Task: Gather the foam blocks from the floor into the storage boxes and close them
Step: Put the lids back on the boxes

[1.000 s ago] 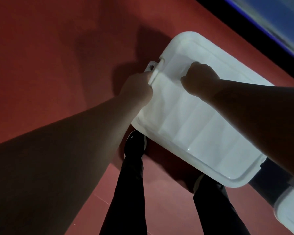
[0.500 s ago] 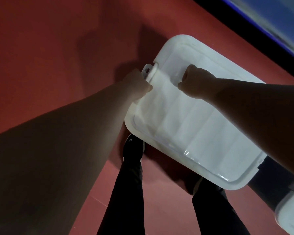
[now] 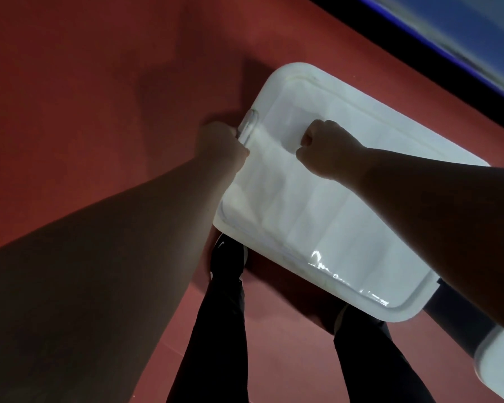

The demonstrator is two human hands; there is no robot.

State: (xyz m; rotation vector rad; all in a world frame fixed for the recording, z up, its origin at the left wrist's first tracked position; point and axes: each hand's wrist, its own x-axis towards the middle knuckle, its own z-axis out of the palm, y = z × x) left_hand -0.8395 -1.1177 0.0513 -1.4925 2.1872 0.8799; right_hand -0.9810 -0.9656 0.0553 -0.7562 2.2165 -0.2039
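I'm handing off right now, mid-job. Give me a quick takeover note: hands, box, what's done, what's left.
Left hand: grips the clear latch on the short end of the storage box lid.
Right hand: fist, pressing down on the lid beside it.
Done: lid sits on the box; no foam blocks show on the red floor.
Left: snap this latch fully, check the opposite end, hidden by the right arm, then the second box at lower right, only partly in view.

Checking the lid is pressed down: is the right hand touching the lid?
Touching. The head view shows the right hand, a fist, knuckles down on the white lid with no gap.
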